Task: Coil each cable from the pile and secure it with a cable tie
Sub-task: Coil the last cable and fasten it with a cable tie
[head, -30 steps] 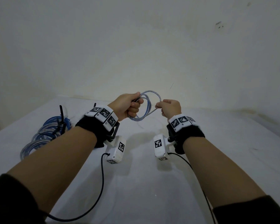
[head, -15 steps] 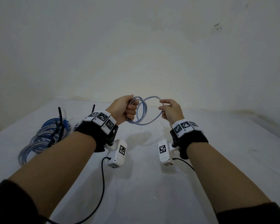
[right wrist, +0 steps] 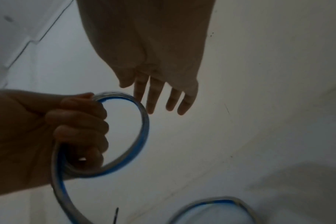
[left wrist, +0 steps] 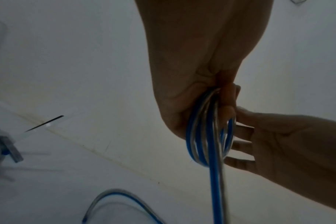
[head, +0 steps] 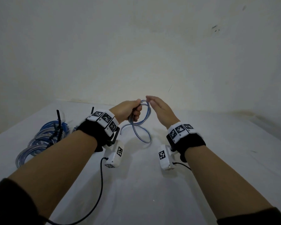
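Note:
A blue and clear cable is partly coiled, and my left hand grips its loops in a fist above the white table. The same coil runs out of the fist in both wrist views, with a loose tail curving down onto the table. Just right of the coil, my right hand has straight fingers and holds nothing; whether its fingertips touch the loop I cannot tell. Black cable ties stick up from the pile at the left.
A pile of blue and clear cables lies on the table's left side. The white table meets a pale wall at the back. Thin black leads hang from both wrist cameras over the near table.
My right hand has let go of the loop it was pinching and spread its fingers. The coil hangs lower from my left fist, with its tail dropped onto the table.

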Tool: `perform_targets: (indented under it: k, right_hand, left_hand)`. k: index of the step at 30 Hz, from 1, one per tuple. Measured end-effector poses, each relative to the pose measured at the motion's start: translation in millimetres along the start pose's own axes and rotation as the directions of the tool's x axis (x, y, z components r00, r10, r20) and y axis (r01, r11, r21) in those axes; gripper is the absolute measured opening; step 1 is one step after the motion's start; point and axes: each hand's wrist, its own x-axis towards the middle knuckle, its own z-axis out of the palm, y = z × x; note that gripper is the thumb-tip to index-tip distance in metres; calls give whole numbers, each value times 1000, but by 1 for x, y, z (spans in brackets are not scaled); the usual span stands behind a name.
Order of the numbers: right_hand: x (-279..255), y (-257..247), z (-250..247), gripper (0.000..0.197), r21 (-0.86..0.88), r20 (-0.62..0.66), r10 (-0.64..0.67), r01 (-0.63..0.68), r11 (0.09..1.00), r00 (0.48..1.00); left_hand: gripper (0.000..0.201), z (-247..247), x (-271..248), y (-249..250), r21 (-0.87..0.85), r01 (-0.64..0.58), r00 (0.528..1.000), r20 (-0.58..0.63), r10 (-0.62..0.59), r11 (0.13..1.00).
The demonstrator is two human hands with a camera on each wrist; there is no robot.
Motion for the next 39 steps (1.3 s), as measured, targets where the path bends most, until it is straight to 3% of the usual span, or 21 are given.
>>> perform_targets:
  k: [4,8,12,16,21,24,28,30,34,39]
  right_hand:
    - [-1,-12,3,27,205,119,26,-50,978,993]
    - [-3,-15,4,32,251,214,128,-182,951,968]
    - [-3,-14,8,30,311,298,161,-255,915,941]
    - [-3,-15,10,31,495,210,164,-249,832,964]
    - [1,-11,7,29,655,37,227,-195,730,973]
    - [-3,-14,4,30,617,80,254,-248,747,964]
    - [-5,-24,0,45,474,281,275,-382,793,919]
    - [-3,-25,1,43,414,277,251,-351,840,927]
    - [-2,-23,3,36,543,130,225,-259,799,966]
    - [-3,-17,7,38,696,41,278,-227,681,960]
  left_hand:
    - [44,1,0,2,88,12,1000,-13,-11,996]
    - [46,-4,3,0,303,-57,996,-54,76,951]
    - [39,1,3,0,355,-106,991,-44,130,929]
    - [22,1,4,1,239,-141,971,-154,181,961]
    - [34,-2,1,-4,55,-122,989,-83,126,991]
    - [33,-2,1,-2,52,-146,982,-116,152,988]
    - [34,-1,3,3,304,-187,970,-95,226,934]
    - [33,0,6,2,367,-214,962,-83,261,905]
    - [29,0,5,-1,177,-227,955,-154,255,958]
    - [32,5,2,-3,-41,-169,979,-124,163,985]
